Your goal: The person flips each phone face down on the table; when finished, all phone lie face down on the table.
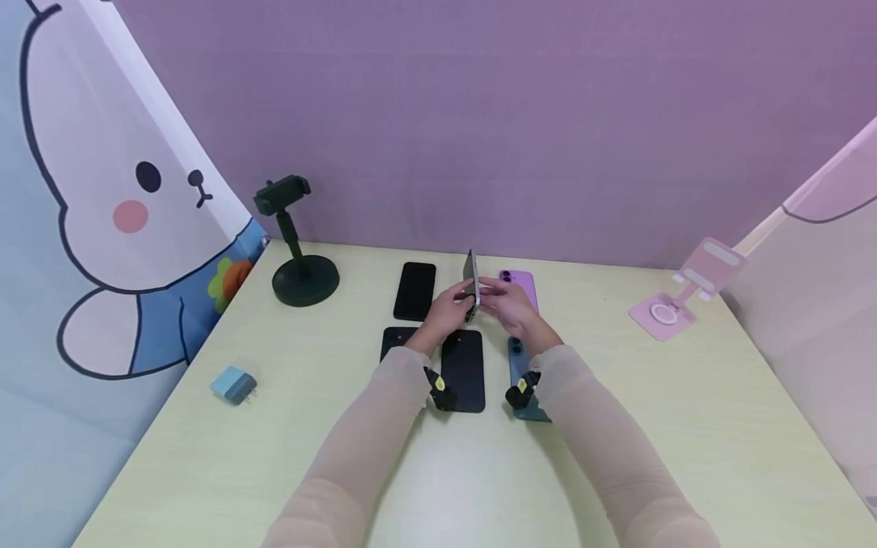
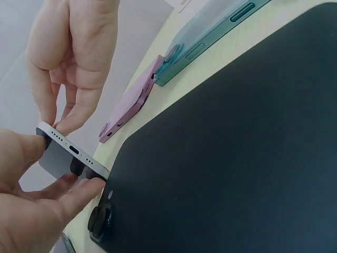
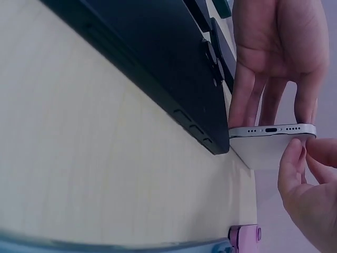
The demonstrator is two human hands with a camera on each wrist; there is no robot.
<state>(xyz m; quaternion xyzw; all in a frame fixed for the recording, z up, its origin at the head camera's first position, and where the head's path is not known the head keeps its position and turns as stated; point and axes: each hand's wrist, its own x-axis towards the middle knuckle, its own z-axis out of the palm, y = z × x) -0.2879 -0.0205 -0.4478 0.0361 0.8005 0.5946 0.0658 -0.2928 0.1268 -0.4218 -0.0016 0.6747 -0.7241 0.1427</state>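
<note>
In the head view a white-backed smartphone [image 1: 470, 268] with a silver frame stands on edge between the two hands. My left hand [image 1: 448, 312] grips it from the left, thumb at one long edge and fingers toward the other, as the left wrist view shows. From the other side my right hand [image 1: 510, 304] pinches it near an edge, fingertips on the white back [image 3: 263, 150]. The phone's bottom end, with charging port and speaker holes [image 2: 73, 149], faces the wrist cameras. Just below the hands lies a black phone [image 1: 463, 373]; a purple phone [image 1: 526, 283] is partly behind my right hand.
Another black phone [image 1: 414, 291] and a partly covered one [image 1: 395, 340] lie left of the hands. A blue phone [image 1: 530, 407] is under the right wrist. Further out are a black phone stand [image 1: 305, 281], a pink stand [image 1: 663, 316] and a blue charger [image 1: 234, 384].
</note>
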